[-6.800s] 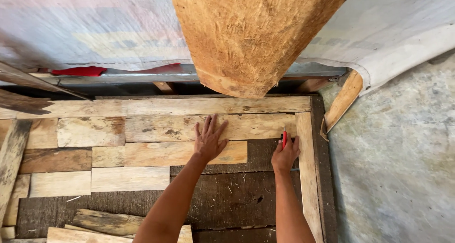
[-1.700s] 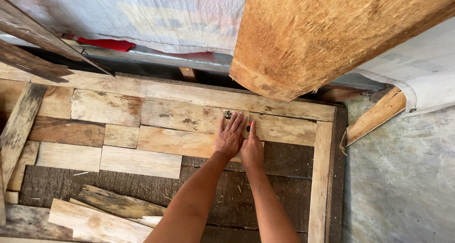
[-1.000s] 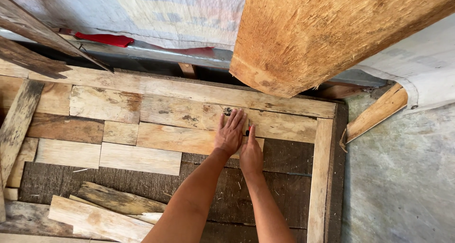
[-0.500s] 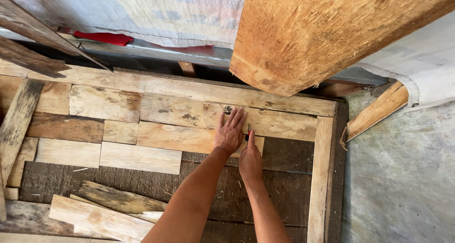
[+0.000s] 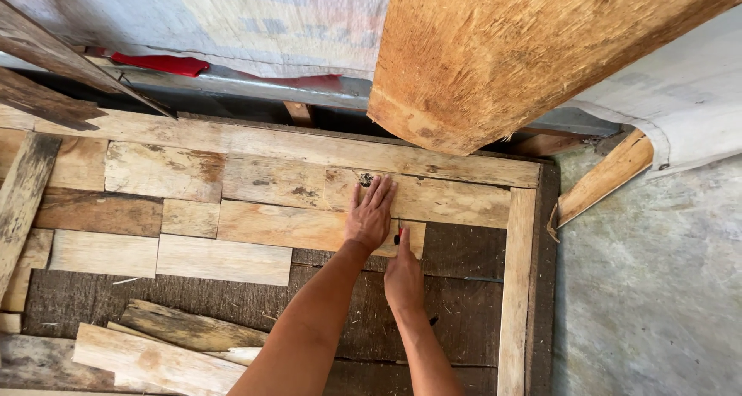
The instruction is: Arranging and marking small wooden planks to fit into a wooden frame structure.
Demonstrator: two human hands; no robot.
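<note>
Left hand (image 5: 371,214) stays flat, open on short plank (image 5: 309,227) near frame's (image 5: 516,288) right edge. Right hand (image 5: 403,268) has slid back below it, gripping red pencil (image 5: 398,236); marking apparently done.

At the top of the view hangs a pale woven sheet (image 5: 232,17), like sack material, with faded blue and pink print patches on it. It stands behind the wooden boards. No box, sign or screen is visible anywhere else.
</note>
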